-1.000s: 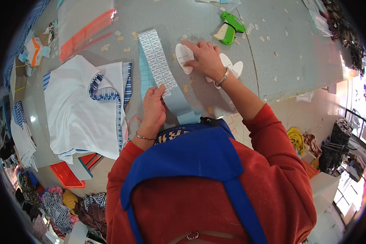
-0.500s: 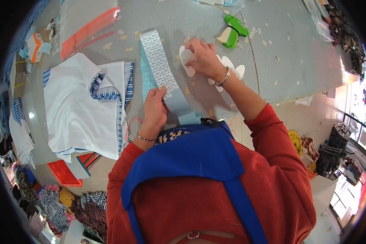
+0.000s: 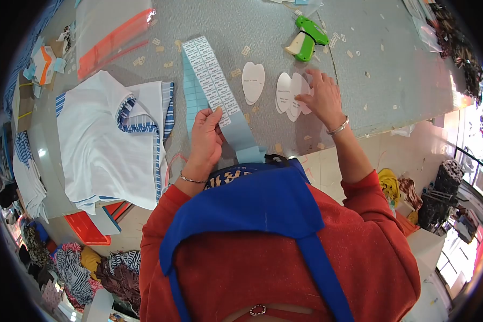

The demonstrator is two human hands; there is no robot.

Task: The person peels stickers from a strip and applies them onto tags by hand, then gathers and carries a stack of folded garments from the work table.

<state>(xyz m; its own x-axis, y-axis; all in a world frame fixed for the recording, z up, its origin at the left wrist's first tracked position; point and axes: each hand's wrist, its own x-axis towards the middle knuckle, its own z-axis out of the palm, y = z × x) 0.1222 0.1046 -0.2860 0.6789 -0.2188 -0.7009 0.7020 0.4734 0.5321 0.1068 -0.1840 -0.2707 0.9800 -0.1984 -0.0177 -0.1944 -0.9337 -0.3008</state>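
Observation:
My left hand [image 3: 206,137] pinches the lower part of a long strip of printed white stickers [image 3: 209,70] on light-blue backing, thumb on top. The strip stretches away across the table, and bare backing [image 3: 239,134] runs from the hand toward my body. My right hand [image 3: 326,99] is open, thumb and fingers apart, at the right side of a cluster of white heart-shaped paper tags [image 3: 285,99]; whether it touches them I cannot tell. Small print shows on some of these. Between strip and cluster lies a separate heart-shaped stack [image 3: 253,83] with small print.
A green tagging gun [image 3: 307,38] lies beyond my right hand. To the left are a folded white garment with blue striped trim [image 3: 110,145] and clear plastic bags with an orange band [image 3: 115,45]. Small paper scraps dot the grey table [image 3: 381,80]. Clothes are heaped below.
My right hand has moved right, off the separate heart-shaped stack and over to the cluster, and its fingers have spread. My left hand still holds the sticker strip, almost unmoved.

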